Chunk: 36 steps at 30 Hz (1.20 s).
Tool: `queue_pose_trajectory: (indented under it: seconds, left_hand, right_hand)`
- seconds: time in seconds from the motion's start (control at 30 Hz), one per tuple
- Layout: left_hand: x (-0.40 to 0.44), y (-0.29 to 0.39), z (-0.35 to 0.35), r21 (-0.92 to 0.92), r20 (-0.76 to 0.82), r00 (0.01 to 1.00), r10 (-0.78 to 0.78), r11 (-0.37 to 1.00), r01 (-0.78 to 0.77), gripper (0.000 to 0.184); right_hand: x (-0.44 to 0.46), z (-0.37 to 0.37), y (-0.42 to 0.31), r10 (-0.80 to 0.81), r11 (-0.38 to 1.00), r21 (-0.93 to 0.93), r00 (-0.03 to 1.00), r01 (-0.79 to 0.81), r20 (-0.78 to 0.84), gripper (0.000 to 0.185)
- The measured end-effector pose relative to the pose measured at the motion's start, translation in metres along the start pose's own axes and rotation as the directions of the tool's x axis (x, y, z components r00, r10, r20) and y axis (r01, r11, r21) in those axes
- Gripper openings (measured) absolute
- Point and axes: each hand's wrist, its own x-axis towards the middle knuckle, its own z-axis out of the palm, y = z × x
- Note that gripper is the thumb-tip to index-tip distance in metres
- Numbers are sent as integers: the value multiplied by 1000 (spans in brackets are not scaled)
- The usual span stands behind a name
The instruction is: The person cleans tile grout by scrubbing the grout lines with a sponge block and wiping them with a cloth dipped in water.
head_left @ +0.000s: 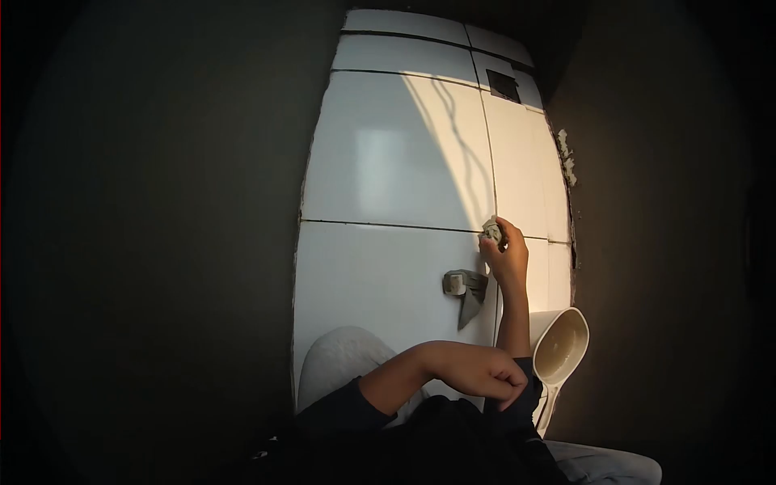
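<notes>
My right hand (507, 252) is closed in a pinch around a small crumpled off-white wad (491, 232), possibly cloth or sponge. It presses at the crossing of dark joints between large white tiles (380, 267). My left arm crosses in front of my body, and my left hand (485, 376) has its fingers curled against the dark sleeve (521, 392) of my right arm, seemingly gripping it. Left of my right wrist, a grey triangular blade-like piece with a pale block (465, 287) lies on the tile.
A cream dipper (563, 346) with a long handle rests beside my right forearm. Far off, a square dark opening (503, 86) breaks the tiles. Dark grey walls (162, 242) flank both sides, and white smears mark the right one. My knee (343, 364) is at lower left.
</notes>
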Motion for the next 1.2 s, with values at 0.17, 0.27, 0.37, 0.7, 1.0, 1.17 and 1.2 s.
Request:
queue_pose_trajectory:
  seconds: [0.17,0.27,0.37,0.7,1.0,1.17,1.2]
  left_hand:
    - [3,-12,-2,22,-18,999,36,999,-35,16]
    - [2,-8,0,53,-1,998,65,997,-64,18]
    - [1,-7,1,73,-14,991,135,988,-134,19]
    - [-33,9,-8,183,-96,973,211,964,-191,17]
    - [-43,14,-14,197,-92,972,216,961,-195,23]
    - [-42,11,-14,126,-97,970,225,969,-212,23]
    - [-42,10,-14,123,-88,969,231,968,-219,23]
  right_hand:
    - [3,9,24,-116,859,-496,992,123,45,42]
    - [3,15,5,-53,897,-436,997,69,50,39]
    - [0,36,-27,32,908,-418,992,21,121,38]
    - [-25,162,-112,-478,752,-271,781,600,403,32]
    - [-22,224,-148,-640,668,-107,642,736,423,29]
    - [-28,225,-146,-668,626,-55,571,778,477,31]
    - [-30,223,-149,-669,625,-54,570,779,477,31]
